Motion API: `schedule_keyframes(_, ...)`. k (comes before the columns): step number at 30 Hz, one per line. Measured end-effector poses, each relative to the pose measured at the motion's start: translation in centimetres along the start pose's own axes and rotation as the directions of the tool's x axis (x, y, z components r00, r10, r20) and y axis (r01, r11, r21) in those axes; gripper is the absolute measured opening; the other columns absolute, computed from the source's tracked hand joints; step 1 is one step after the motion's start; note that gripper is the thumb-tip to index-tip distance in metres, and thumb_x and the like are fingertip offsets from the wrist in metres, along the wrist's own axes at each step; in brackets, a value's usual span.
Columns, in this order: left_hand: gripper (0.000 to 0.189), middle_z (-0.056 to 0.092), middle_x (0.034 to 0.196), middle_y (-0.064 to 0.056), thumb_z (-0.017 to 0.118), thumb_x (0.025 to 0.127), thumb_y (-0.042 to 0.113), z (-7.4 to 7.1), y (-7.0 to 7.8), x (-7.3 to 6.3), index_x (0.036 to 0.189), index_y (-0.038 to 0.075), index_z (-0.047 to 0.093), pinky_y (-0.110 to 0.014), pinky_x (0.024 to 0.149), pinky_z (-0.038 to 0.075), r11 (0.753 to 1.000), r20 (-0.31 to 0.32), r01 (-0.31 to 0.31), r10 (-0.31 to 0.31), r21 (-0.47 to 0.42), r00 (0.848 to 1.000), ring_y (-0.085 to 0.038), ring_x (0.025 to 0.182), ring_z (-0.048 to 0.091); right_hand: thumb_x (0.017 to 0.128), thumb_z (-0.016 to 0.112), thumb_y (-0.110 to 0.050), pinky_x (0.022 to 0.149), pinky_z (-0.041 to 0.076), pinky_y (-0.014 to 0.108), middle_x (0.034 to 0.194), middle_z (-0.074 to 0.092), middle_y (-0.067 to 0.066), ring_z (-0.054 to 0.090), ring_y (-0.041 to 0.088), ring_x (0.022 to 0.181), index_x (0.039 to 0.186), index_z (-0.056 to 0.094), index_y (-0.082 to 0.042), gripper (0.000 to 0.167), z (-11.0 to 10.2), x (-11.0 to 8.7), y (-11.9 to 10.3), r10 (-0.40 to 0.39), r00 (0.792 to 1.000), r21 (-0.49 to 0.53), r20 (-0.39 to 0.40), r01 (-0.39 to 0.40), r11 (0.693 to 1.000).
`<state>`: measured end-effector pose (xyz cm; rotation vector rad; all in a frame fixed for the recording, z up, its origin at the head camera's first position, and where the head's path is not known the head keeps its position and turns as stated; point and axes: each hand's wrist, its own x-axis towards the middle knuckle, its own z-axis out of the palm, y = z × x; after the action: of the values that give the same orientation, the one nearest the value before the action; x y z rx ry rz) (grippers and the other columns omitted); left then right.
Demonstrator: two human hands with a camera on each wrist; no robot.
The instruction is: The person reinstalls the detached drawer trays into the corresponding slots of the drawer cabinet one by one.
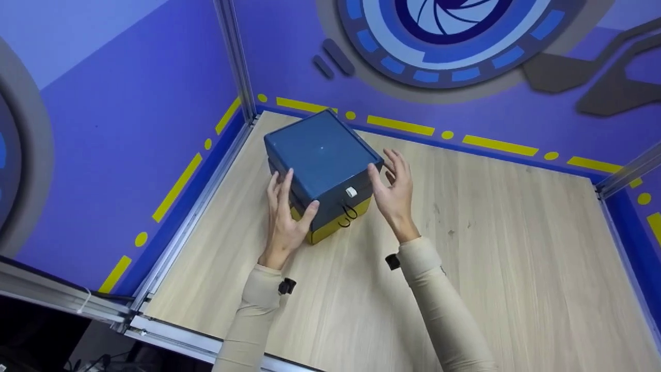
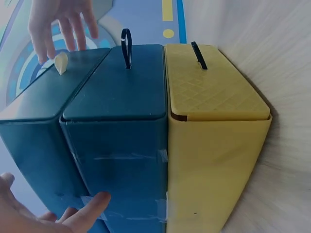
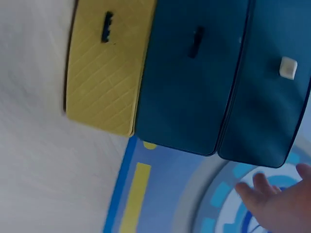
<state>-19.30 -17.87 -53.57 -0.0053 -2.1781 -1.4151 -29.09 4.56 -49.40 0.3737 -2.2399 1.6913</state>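
Note:
A stack of three drawer boxes stands on the tabletop, two dark blue ones (image 1: 323, 150) above a yellow one (image 1: 323, 230). My left hand (image 1: 286, 222) lies along the stack's left side, fingers spread, with the thumb near the front corner. Just off the right front corner is my right hand (image 1: 396, 196), fingers loosely bent and holding nothing. A white knob (image 2: 61, 63) sits on the top drawer's front. The middle drawer carries a black loop pull (image 2: 127, 48), and the yellow one has a black pull (image 3: 107, 26) too. All three drawer fronts look closed.
Wood-grain tabletop (image 1: 516, 258) surrounds the stack. Purple-blue printed walls (image 1: 170, 113) rise at the left, back and right, joined by metal corner posts (image 1: 235, 57). A metal rail (image 1: 175, 336) edges the table's front. Clear tape (image 2: 163, 208) patches the blue boxes' side.

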Motion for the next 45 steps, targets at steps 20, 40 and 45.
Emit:
schedule_keyframes(20, 0.065, 0.033, 0.171, -0.018, 0.071, 0.101, 0.034, 0.8, 0.6, -0.8, 0.161, 0.021, 0.048, -0.064, 0.121, 0.038, 0.999, -0.048, -0.024, 0.026, 0.031, 0.999, -0.039, 0.157, 0.037, 0.105, 0.066, -0.034, 0.124, 0.039, 0.049, 0.167, 0.046, 0.011, 0.049, 0.032, 0.15, 0.159, 0.054, -0.019, 0.057, -0.5, 2.0, 0.5, 0.25, 0.938, 0.111, 0.239, -0.283, 0.953)
schedule_keyframes(40, 0.068, 0.031, 0.174, -0.016, 0.069, 0.102, 0.031, 2.3, 0.8, -0.5, 0.164, 0.019, 0.043, -0.061, 0.124, 0.035, 0.996, 0.064, -0.057, 0.062, -0.069, 0.996, -0.034, 0.16, 0.034, 0.104, 0.061, -0.034, 0.118, 0.042, 0.054, 0.164, 0.045, 0.019, 0.052, 0.036, 0.141, 0.162, 0.047, -0.024, 0.06, -4.2, 0.0, -0.5, 0.338, 0.921, 0.028, 0.191, -0.35, 0.936)
schedule_keyframes(45, 0.069, 0.032, 0.174, -0.015, 0.069, 0.103, 0.031, 2.7, 1.0, -0.7, 0.164, 0.019, 0.042, -0.061, 0.125, 0.033, 0.995, 0.111, -0.07, 0.078, -0.072, 0.991, -0.034, 0.16, 0.034, 0.106, 0.057, -0.033, 0.123, 0.036, 0.057, 0.168, 0.039, 0.018, 0.047, 0.037, 0.147, 0.163, 0.043, -0.025, 0.06, -5.3, -1.4, 0.0, 0.341, 0.925, 0.022, 0.167, -0.349, 0.937)
